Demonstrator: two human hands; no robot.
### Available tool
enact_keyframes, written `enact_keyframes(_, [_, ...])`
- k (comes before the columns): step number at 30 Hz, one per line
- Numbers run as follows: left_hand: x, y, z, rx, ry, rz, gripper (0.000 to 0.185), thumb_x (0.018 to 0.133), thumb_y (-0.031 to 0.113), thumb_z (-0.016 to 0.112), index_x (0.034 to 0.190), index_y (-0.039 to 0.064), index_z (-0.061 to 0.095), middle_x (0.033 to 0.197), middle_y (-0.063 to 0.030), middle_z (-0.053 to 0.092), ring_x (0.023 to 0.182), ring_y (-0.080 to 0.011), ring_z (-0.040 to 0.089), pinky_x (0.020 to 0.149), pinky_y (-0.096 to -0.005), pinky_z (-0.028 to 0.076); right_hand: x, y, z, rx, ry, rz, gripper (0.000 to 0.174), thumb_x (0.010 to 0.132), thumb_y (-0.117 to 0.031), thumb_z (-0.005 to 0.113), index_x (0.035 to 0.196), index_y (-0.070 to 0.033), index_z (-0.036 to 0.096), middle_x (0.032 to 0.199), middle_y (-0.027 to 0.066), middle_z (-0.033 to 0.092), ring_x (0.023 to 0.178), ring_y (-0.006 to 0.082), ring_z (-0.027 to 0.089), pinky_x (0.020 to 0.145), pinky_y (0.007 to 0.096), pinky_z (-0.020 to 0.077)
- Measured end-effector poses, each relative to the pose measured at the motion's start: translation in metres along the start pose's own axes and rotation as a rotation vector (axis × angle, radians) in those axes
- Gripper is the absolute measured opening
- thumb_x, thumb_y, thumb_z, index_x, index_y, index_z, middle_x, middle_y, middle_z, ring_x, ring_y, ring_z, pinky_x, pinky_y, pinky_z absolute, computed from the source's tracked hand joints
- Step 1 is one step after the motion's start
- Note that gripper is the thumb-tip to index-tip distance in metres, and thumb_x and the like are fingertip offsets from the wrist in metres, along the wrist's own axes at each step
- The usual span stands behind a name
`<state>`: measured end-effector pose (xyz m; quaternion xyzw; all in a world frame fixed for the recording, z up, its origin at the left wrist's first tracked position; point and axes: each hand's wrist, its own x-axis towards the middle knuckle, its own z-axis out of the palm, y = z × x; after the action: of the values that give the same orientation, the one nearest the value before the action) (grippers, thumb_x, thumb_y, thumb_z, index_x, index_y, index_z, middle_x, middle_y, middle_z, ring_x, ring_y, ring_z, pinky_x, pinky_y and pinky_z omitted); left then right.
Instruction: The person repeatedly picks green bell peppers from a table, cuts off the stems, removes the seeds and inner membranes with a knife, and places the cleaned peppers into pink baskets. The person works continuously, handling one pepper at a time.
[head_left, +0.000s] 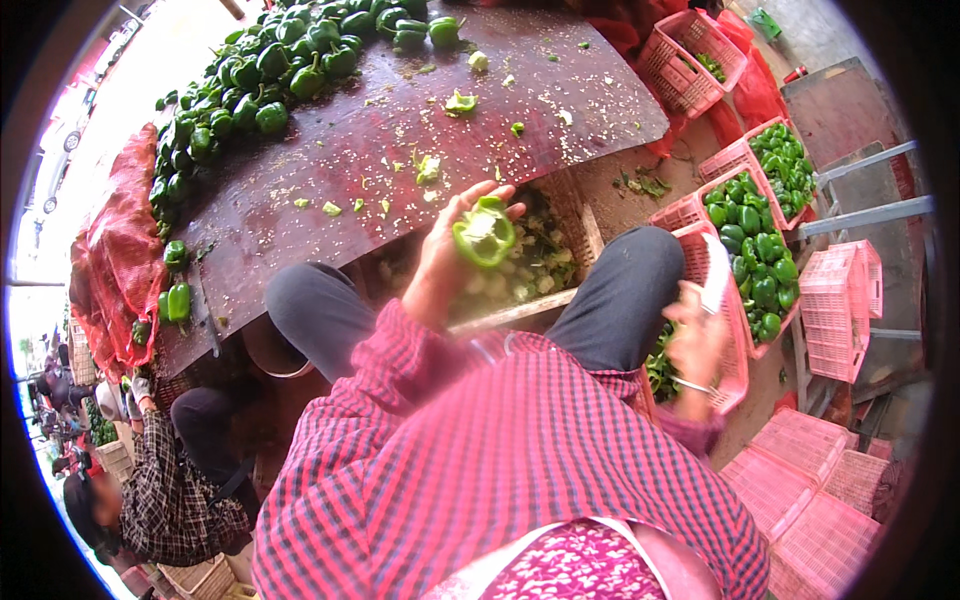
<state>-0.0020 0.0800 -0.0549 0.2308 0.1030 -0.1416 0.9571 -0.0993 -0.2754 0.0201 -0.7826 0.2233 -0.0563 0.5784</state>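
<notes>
My left hand (437, 259), palm up over my lap, holds a cut green bell pepper (484, 232) with its pale inside showing. At my right, my right hand (696, 341) is blurred over a pink plastic crate (731, 367) and grips what looks like a knife (715, 276), its pale blade pointing away from me. Some green peppers (661, 367) lie in that crate, partly hidden by my arm. Between my knees, a wooden-edged box (517, 309) holds pepper cores and scraps (551, 262). Whole green bell peppers (271, 60) are heaped on the table's far left.
The dark red tabletop (480, 127) bears scattered seeds and scraps. A long-bladed tool (204, 311) lies near its left edge beside a red mesh sack (120, 255). Pepper-filled crates (787, 315) and empty stacked crates (795, 480) stand right. A co-worker (169, 502) sits at lower left.
</notes>
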Motion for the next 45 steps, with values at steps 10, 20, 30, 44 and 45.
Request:
enact_keyframes(10, [-0.031,0.02,0.042,1.204,-0.036,0.273,0.059,0.088,0.013,0.082,0.137,0.006,0.048,0.123,-0.0099,0.061,0.109,-0.0208,0.064,0.095,-0.0342,0.054,0.007,-0.02,0.201,0.118,-0.342,-0.422,0.035,0.1,-0.021,0.072,0.129,-0.003,0.065,0.099,0.0103,0.076,0.085,0.0189,0.074,0.077,0.0337,0.0581])
enact_keyframes(20, [-0.014,-0.003,0.032,1.777,-0.145,0.642,0.039,0.09,0.021,0.076,0.12,0.006,0.056,0.097,-0.0178,0.07,0.088,-0.0372,0.071,0.075,-0.0445,0.057,0.005,-0.016,0.191,0.151,-0.512,-0.208,0.036,0.102,-0.02,0.07,0.133,-0.005,0.063,0.094,-0.0017,0.069,0.075,0.0036,0.059,0.063,0.0226,0.0491])
enact_keyframes(30, [-0.02,0.012,0.01,1.849,-0.103,0.735,0.04,0.079,0.018,0.084,0.111,0.007,0.063,0.102,-0.0131,0.066,0.093,-0.0341,0.065,0.083,-0.0426,0.055,0.011,0.01,0.205,0.062,-0.387,-0.447,0.022,0.1,-0.014,0.068,0.118,-0.001,0.07,0.094,0.0027,0.071,0.082,0.0091,0.064,0.073,0.0257,0.0517])
enact_keyframes(44, [-0.033,0.027,0.014,1.305,0.116,0.48,0.027,0.093,0.001,0.059,0.119,0.004,0.051,0.081,-0.0143,0.07,0.084,-0.0303,0.076,0.069,-0.0421,0.059,0.0,-0.04,0.217,0.278,-0.718,0.067,0.034,0.097,-0.012,0.058,0.131,-0.005,0.059,0.096,0.0041,0.066,0.052,0.0082,0.055,0.036,0.02,0.0362])
enact_keyframes(45, [-0.031,0.036,0.01,1.152,0.182,0.531,0.017,0.097,-0.001,0.054,0.113,0.003,0.053,0.089,-0.0116,0.071,0.082,-0.022,0.074,0.067,-0.0363,0.059,0.003,-0.039,0.217,0.31,-0.684,0.171,0.026,0.096,-0.012,0.058,0.122,-0.006,0.059,0.087,0.0059,0.066,0.043,0.0114,0.052,0.033,0.0223,0.0366])
